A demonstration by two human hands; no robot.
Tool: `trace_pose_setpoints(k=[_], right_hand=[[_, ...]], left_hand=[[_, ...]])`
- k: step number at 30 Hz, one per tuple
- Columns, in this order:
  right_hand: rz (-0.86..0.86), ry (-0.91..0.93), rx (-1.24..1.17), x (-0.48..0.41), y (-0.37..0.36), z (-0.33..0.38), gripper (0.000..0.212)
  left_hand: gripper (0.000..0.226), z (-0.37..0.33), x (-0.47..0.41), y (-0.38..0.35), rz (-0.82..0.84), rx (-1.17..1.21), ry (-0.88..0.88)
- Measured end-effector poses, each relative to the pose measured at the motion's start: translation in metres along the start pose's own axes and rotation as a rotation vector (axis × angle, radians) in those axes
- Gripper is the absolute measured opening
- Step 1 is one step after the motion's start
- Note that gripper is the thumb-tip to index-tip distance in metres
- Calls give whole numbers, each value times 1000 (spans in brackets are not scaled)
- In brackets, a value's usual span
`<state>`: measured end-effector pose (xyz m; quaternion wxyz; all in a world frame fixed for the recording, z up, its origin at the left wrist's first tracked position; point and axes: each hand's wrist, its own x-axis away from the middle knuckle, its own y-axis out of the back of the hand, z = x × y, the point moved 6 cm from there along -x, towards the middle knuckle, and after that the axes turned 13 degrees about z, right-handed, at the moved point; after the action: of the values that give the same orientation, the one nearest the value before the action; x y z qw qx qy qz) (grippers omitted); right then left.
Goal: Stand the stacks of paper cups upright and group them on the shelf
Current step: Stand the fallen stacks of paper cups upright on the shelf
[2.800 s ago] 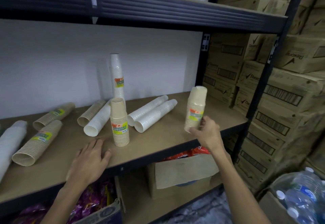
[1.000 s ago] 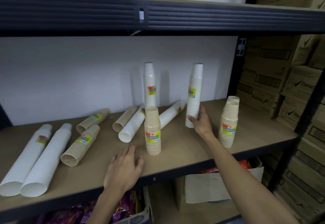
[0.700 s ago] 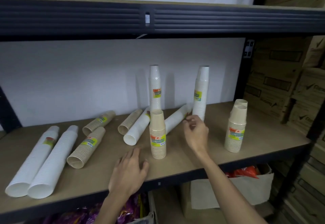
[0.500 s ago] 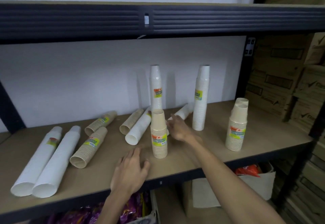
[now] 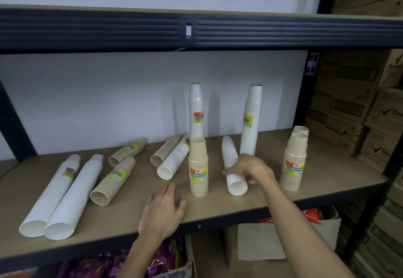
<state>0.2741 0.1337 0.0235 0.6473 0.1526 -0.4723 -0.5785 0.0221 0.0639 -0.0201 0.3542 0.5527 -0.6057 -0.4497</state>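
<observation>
On the wooden shelf (image 5: 327, 175) my right hand (image 5: 250, 168) grips a white cup stack (image 5: 232, 168) that lies on its side, open end toward me. Flat on the shelf's front edge rests my left hand (image 5: 163, 210), holding nothing. Upright stand a brown stack (image 5: 198, 166) in the middle, two tall white stacks (image 5: 195, 111) (image 5: 251, 120) near the wall and two brown stacks (image 5: 294, 164) at the right. Lying down are two long white stacks (image 5: 61, 194) at the left, brown stacks (image 5: 113, 179) (image 5: 128, 151) (image 5: 164, 151) and one more white stack (image 5: 173, 159).
A dark metal upper shelf beam (image 5: 196, 31) hangs low over the tall stacks. Cardboard boxes (image 5: 353, 107) are piled to the right of the shelf post (image 5: 310, 90). Below the shelf sit bags of purple packets (image 5: 122, 264) and a box (image 5: 272, 238).
My right hand let go of the tall white stack it had stood up at the right, moved left and took hold of the lying white stack, pulling it forward. My left hand stayed put.
</observation>
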Motion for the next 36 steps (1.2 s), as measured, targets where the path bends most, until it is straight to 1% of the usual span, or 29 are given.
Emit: trace_pose_setpoints(k=[1, 3, 5, 7, 9, 10, 13, 14, 15, 18, 20, 22, 24, 26, 27, 28, 29, 30, 31, 32, 33, 34, 35, 36], right_hand=[[81, -42, 13, 6, 1, -4, 53], [190, -57, -13, 15, -1, -8, 54], [243, -29, -69, 19, -5, -13, 52], [238, 36, -147, 20, -6, -19, 48], [174, 154, -254, 19, -3, -18, 52], [108, 223, -286, 17, 1, -13, 55], [-180, 392, -300, 11, 8, 11, 55], [-258, 434, -318, 7, 5, 18, 53], [-297, 468, -350, 1, -1, 22, 50], [-301, 540, -461, -23, -23, 25, 46], [-321, 572, -513, -35, -28, 24, 51], [-304, 586, -552, -40, -26, 26, 60], [-261, 559, -586, -43, -29, 24, 70], [-283, 483, -628, -32, -35, 12, 81], [-332, 442, -645, -21, -38, 4, 79], [-373, 421, -671, -8, -43, -4, 72], [-364, 447, -702, 4, -50, -9, 66], [-283, 506, -729, 15, -58, -7, 66], [-150, 564, -716, 23, -68, 1, 72], [-20, 606, -652, 26, -80, 11, 81], [47, 633, -557, 28, -89, 20, 89], [49, 641, -478, 26, -94, 27, 92], [7, 631, -430, 24, -94, 32, 87], [-58, 614, -405, 23, -91, 35, 73]], left_hand=[[42, 0, 0, 0, 0, 3, -2], [43, 0, 1, 1, 1, 4, -6], [44, 1, 2, 1, 4, 4, 0], [43, 1, 2, 2, 7, -5, -4], [44, 0, 2, 1, 11, -17, -4], [44, 0, 2, 1, 11, -20, -1], [44, 0, 3, 1, 8, -30, -1], [44, -1, 3, 1, 11, -26, 2], [44, -1, 3, 1, 13, -24, 6], [44, -1, 4, 1, 12, -30, 6], [45, 0, 3, 1, 9, -23, 1], [45, 0, 2, 1, 6, -21, 0], [46, -1, 3, 2, 8, -26, 4], [47, 0, 3, 3, 11, -26, 10], [47, 1, 2, 2, 11, -25, 11], [47, 1, 2, 1, 10, -25, 10], [47, 1, 1, 1, 11, -24, 11], [47, 0, 1, 1, 12, -22, 11], [47, -1, 1, 2, 12, -19, 11], [47, -1, 1, 3, 14, -17, 15], [47, -1, 3, 3, 21, -15, 21], [46, -1, 4, 2, 27, -11, 25], [45, 1, 4, 2, 36, -5, 28], [43, 2, 5, 2, 40, 9, 29]])
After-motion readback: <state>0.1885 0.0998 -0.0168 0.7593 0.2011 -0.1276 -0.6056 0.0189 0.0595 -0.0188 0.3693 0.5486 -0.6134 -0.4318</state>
